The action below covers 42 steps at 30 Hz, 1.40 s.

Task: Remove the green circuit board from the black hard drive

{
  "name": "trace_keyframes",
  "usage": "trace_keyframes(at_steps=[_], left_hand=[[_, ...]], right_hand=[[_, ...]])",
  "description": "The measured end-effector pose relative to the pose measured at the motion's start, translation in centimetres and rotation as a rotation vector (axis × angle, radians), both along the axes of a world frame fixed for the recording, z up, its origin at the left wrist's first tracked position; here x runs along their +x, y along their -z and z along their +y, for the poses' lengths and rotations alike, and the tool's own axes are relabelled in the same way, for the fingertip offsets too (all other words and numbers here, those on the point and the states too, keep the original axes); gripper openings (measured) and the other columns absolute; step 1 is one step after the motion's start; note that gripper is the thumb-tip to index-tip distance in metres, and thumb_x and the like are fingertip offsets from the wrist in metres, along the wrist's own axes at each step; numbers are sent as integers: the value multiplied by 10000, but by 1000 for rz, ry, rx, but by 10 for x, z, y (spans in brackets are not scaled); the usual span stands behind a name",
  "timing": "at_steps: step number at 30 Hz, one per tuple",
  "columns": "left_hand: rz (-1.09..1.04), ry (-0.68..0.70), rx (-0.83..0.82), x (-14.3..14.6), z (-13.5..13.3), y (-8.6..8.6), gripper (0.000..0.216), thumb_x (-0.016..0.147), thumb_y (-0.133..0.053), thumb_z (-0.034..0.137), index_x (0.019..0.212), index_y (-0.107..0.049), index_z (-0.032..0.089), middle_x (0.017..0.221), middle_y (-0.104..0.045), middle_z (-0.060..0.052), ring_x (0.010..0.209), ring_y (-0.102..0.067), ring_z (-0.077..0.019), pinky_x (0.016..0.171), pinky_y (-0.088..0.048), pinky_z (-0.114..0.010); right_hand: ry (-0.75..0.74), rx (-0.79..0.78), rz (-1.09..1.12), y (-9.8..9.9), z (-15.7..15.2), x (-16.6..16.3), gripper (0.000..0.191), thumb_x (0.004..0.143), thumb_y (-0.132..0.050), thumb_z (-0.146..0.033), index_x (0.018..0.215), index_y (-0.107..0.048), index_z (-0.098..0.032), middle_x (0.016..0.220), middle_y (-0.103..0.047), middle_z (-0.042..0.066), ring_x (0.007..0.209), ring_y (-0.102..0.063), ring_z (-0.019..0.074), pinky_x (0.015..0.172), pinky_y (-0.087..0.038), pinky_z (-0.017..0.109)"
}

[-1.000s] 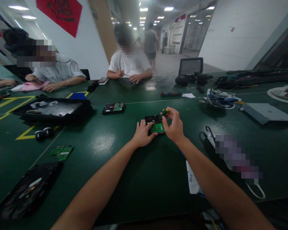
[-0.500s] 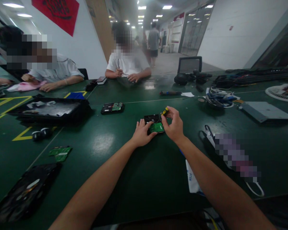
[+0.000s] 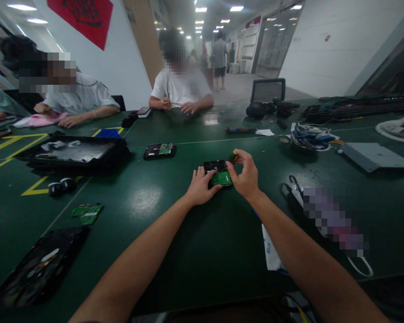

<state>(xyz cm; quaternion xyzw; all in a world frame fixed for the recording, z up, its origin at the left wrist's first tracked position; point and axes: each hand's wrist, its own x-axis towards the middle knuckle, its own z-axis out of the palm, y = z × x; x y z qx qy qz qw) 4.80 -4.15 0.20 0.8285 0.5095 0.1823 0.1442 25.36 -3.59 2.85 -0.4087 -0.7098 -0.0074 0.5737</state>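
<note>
A hard drive [image 3: 221,178] with a green circuit board facing up lies on the green table in front of me. My left hand [image 3: 200,187] grips its near left side, fingers over the top and thumb along the near edge. In my right hand [image 3: 245,174], thumb and fingers pinch the yellow and black handle of a small screwdriver [image 3: 233,156] above the drive's right side. The screwdriver's tip is too small to make out. Another hard drive [image 3: 159,150] rests further off to the left.
At left are a black tray [image 3: 77,154], a loose green circuit board [image 3: 88,214] and a large black drive casing [image 3: 40,269]. A grey metal box [image 3: 377,157], a cable bundle [image 3: 309,137] and a strapped item [image 3: 333,220] lie at right. People sit across the table.
The screwdriver handle has turned in my right fingers, showing less yellow. My left hand stays on the hard drive. The view has shifted slightly.
</note>
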Motion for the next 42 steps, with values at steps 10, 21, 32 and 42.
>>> trace_keyframes(at_steps=[10, 21, 32, 42], left_hand=[[-4, -1, -5, 0, 0, 0, 695, 944, -585, 580, 1524, -457, 218, 1679, -297, -175, 1594, -133, -410, 1274, -121, -611], [-8, -7, -1, 0, -1, -2, 687, 934, -603, 563, 1524, -455, 242, 1660, -341, -157, 1589, -166, -403, 1273, -133, -612], [-6, 1, -2, 0, -1, -2, 684, 944, -578, 578, 1529, -446, 249, 1671, -325, -144, 1594, -147, -396, 1273, -129, -618], [3, -2, 1, 1, -1, -2, 693, 945, -577, 579, 1529, -453, 226, 1645, -351, -164, 1584, -163, -421, 1269, -144, -615]], right_hand=[[-38, -18, -2, -3, -1, -1, 521, 978, -609, -301, 1461, -415, -316, 1345, -602, 108, 1025, -702, 254, 896, -651, 484], [-55, -23, 28, 1, 2, -3, 563, 954, -609, -272, 1469, -382, -292, 1371, -587, 131, 1034, -713, 258, 884, -650, 462], [-73, -26, 36, 1, 2, -4, 589, 971, -593, -269, 1509, -358, -317, 1407, -578, 119, 1053, -711, 254, 895, -649, 458], [-42, -10, 5, 1, 0, -4, 580, 974, -587, -288, 1518, -385, -288, 1417, -575, 126, 1038, -709, 256, 917, -644, 468]])
